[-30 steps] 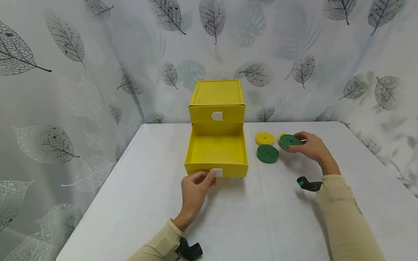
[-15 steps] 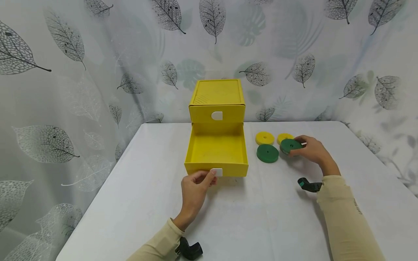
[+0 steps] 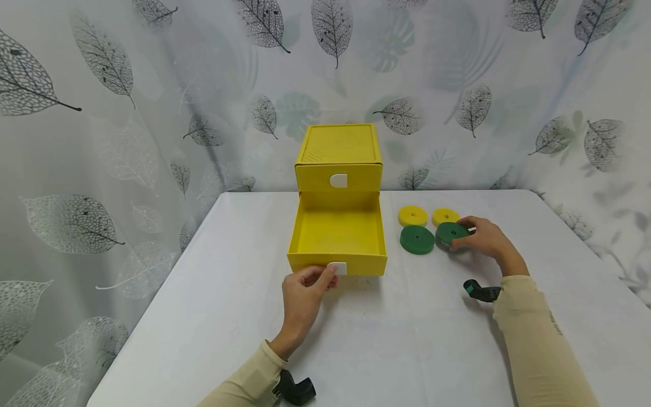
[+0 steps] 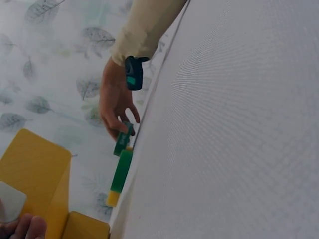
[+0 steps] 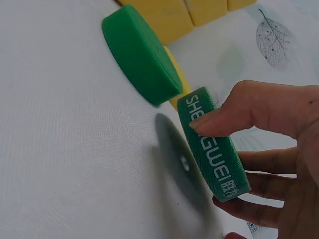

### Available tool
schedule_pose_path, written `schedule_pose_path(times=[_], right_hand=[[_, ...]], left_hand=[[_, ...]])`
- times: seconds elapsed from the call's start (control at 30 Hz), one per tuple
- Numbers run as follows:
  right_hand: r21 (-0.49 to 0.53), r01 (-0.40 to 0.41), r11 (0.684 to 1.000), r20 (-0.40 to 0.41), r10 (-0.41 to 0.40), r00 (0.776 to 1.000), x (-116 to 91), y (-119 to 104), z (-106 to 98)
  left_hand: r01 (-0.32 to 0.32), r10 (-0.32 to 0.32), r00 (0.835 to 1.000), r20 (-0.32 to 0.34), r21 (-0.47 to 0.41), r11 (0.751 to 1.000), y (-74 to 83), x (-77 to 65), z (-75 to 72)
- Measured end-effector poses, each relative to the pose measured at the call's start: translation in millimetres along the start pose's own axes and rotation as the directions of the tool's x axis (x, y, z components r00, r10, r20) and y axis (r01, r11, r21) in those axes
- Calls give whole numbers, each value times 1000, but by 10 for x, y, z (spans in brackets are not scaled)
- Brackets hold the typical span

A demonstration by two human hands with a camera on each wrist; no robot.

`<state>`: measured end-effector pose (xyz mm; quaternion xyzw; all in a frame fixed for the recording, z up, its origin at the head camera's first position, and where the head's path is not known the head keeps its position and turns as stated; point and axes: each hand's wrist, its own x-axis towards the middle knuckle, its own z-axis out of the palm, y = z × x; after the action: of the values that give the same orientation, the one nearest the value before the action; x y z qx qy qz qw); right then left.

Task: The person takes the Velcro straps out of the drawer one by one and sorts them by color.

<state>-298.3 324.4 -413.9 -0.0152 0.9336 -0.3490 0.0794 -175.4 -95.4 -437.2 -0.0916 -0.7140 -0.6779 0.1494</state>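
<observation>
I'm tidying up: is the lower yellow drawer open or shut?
Open: the lower drawer juts out beyond the upper drawer, its inside showing; the left hand holds its white tab.

A flat, smooth white tabletop lies beneath the left hand and right hand, narrowing toward its far edge. Beyond both hands hangs pale grey-white sheeting, printed with lacy black leaves and faint grey-green fronds. It wraps around either side, greyer left of the left hand, under soft light.

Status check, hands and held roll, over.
Left hand holding open yellow drawer's white tab. Right hand gripping green SHENGWEI roll. Second green roll between it and drawer.
</observation>
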Motion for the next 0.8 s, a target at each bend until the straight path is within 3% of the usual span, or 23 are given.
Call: schedule_pose_path(times=[0.8], right_hand=[[-59,-5,998,27,7,1000,45,68,45]], left_hand=[[-15,15,1000,-5,-8,1000,-2,5,3]])
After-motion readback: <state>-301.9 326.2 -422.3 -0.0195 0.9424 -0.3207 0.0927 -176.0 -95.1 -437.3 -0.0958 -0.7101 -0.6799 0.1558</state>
